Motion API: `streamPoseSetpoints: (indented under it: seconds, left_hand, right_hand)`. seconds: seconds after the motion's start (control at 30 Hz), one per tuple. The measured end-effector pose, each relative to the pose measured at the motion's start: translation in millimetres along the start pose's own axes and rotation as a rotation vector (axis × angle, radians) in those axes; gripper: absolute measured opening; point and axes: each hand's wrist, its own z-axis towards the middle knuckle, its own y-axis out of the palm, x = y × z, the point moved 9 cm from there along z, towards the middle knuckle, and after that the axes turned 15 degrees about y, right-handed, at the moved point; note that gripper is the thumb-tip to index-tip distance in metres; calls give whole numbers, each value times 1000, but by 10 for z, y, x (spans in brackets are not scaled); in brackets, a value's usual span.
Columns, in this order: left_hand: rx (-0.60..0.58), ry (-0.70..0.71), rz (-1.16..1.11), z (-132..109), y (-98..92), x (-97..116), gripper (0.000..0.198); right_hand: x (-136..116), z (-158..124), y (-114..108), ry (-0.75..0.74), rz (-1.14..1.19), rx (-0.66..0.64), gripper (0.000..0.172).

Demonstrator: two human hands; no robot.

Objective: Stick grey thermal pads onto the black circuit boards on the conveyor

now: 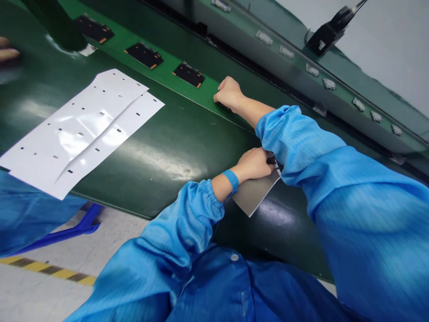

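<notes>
My right hand (229,93) is closed over the green strip along the back of the bench. Beneath its fingers shows the thin dark edge of something mostly hidden. Lower down, my left hand (254,163), with a blue band at the wrist, lies on a grey-brown sheet (252,197) with white edges. Its fingers are curled at the sheet's far end, by a small black piece (271,158); the fingertips and their grip are partly hidden. To the left of my right hand, flat black boards (188,74) with orange-tipped corners lie in a row on the green strip.
White sheets with small black marks (100,116) overlap on the bench at left. Another person's hand (8,51) shows at the left edge. A dark green post (55,22) stands nearby. Several small clear pieces (329,84) line the rear ledge, below a black device (330,33).
</notes>
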Motion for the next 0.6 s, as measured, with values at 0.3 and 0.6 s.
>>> streamPoseSetpoints:
  seconds: [0.3,0.6]
  left_hand:
    - [-37,-31,11,-28,-36,61,18]
    - [-6,-27,-39,-60,-35,26,26]
  right_hand:
    - [-151,-43,-361,-51,-430,-1,64]
    - [-783,-26,95,-199,-99,-284,44]
